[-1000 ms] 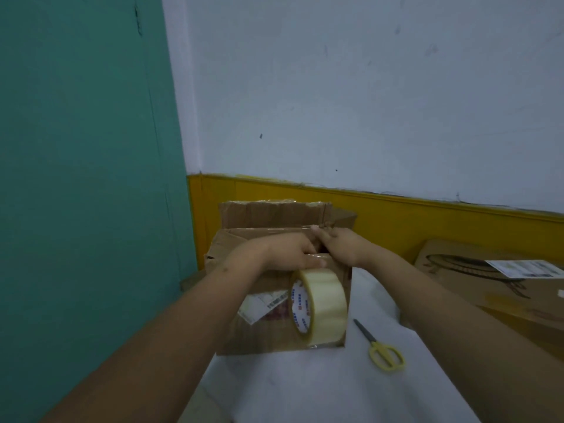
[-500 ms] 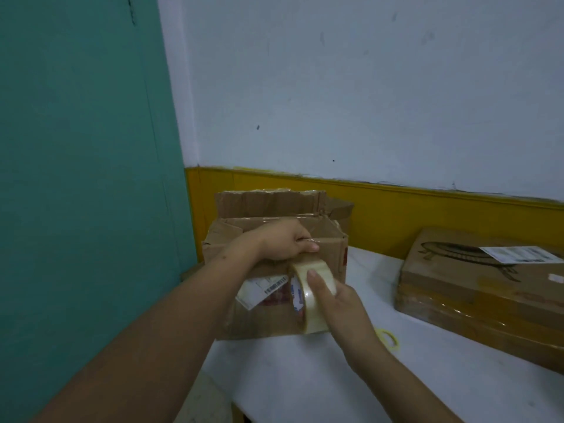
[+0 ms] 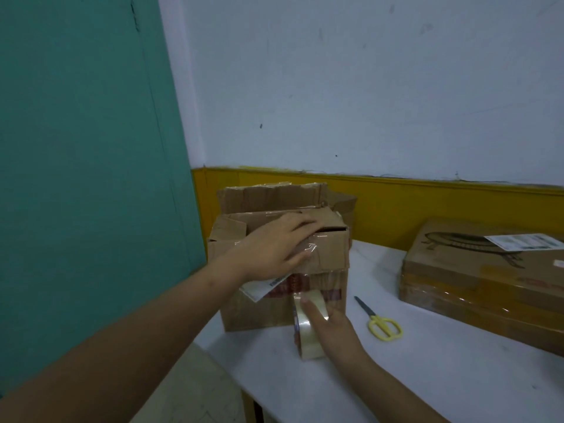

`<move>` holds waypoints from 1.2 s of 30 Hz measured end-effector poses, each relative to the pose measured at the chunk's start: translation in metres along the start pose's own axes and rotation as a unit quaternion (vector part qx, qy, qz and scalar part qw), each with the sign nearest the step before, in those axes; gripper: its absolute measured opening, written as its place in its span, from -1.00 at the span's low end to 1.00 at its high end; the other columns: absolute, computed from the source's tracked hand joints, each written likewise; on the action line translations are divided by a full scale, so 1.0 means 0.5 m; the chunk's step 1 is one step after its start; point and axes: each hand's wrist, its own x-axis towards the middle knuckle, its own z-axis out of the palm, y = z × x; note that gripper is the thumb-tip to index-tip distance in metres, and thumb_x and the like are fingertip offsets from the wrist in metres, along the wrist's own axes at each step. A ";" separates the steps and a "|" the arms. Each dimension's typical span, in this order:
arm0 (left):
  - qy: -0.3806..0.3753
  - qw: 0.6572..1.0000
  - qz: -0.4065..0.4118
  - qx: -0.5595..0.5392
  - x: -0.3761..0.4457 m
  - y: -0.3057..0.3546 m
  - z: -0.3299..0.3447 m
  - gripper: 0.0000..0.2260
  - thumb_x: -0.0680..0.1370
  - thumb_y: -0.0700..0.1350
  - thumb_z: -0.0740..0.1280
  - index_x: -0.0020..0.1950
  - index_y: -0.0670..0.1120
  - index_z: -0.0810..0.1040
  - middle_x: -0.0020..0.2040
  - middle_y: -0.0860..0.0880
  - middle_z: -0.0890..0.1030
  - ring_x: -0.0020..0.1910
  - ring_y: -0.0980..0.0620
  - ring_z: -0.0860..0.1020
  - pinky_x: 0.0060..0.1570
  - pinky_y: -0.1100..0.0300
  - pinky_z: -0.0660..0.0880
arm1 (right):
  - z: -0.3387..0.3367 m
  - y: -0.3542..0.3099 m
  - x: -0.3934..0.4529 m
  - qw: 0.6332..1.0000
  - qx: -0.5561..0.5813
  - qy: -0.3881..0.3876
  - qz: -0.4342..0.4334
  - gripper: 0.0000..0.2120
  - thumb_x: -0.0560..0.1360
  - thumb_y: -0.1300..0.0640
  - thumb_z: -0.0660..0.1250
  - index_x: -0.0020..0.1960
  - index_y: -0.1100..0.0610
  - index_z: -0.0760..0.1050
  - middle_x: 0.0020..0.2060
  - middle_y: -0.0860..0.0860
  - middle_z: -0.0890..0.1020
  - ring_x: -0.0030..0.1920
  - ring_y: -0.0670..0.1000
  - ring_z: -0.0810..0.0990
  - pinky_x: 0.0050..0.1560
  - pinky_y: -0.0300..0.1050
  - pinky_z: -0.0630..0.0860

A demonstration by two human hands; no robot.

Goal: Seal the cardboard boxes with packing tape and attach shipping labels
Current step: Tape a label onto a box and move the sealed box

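Observation:
A worn cardboard box (image 3: 331, 254) stands at the table's left end, its near flap folded down and its back flap upright. My left hand (image 3: 276, 247) lies flat on the near flap and presses a strip of clear tape onto it. A torn white label (image 3: 264, 287) hangs on the box front under that hand. My right hand (image 3: 334, 328) grips the roll of clear packing tape (image 3: 308, 337) low in front of the box. The tape strip runs from the roll up the box front.
Yellow-handled scissors (image 3: 380, 322) lie on the white table (image 3: 427, 377) right of the box. A flat sealed box (image 3: 476, 285) with a shipping label (image 3: 523, 242) sits at the right. A teal wall is at the left, and the table edge is close in front.
My right hand took hold of the roll and pulled it down the box front toward the table. My left hand opened flat on the flap. The view dropped lower.

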 end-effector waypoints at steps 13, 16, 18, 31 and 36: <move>-0.033 0.994 -0.018 0.107 -0.064 0.010 -0.002 -0.39 0.63 0.03 0.28 0.63 -0.04 0.15 0.59 -0.10 0.24 0.50 -0.10 0.31 0.47 0.08 0.20 | 0.006 -0.011 -0.022 0.998 0.038 0.011 -0.038 -0.83 0.58 -0.10 0.28 0.06 -0.06 0.58 -0.12 -0.18 0.66 -0.17 -0.32 0.61 -0.25 -0.51 0.41; -0.089 0.994 -0.047 0.046 -0.056 0.015 -0.030 -0.43 0.69 -0.02 0.17 0.65 0.03 0.01 0.65 -0.01 0.05 0.59 0.02 0.11 0.53 0.19 -0.11 | 0.016 -0.017 -0.026 0.996 0.066 0.000 -0.054 -0.74 0.54 -0.17 0.30 0.13 -0.07 0.57 0.00 -0.15 0.68 0.03 -0.18 0.63 -0.02 -0.36 0.49; -0.109 0.992 -0.067 0.016 -0.052 0.022 -0.043 -0.47 0.71 -0.06 0.14 0.65 0.06 0.02 0.65 0.03 0.03 0.60 0.07 0.09 0.55 0.18 -0.02 | 0.018 -0.017 -0.028 0.994 0.080 -0.016 -0.068 -0.63 0.50 -0.23 0.31 0.16 -0.03 0.59 0.00 -0.09 0.70 0.05 -0.11 0.66 0.09 -0.23 0.54; -0.246 0.936 -0.172 -0.186 0.019 0.005 -0.153 -0.64 0.68 -0.14 0.23 0.44 0.16 0.48 0.33 0.14 0.55 0.21 0.16 0.51 0.21 0.19 0.42 | -0.010 -0.089 -0.034 0.980 0.134 -0.002 -0.148 -0.83 0.60 0.04 0.29 0.14 0.00 0.59 -0.04 -0.10 0.72 -0.04 -0.13 0.68 -0.17 -0.35 0.53; -0.302 0.900 -0.216 -0.228 0.057 -0.013 -0.189 -0.55 0.59 -0.27 0.25 0.37 0.16 0.56 0.11 0.15 0.64 0.03 0.16 0.58 -0.04 0.30 0.50 | -0.017 -0.142 0.008 0.982 0.110 0.042 -0.146 -0.74 0.62 -0.05 0.23 0.00 0.04 0.65 -0.21 -0.05 0.71 -0.20 -0.08 0.68 -0.27 -0.27 0.53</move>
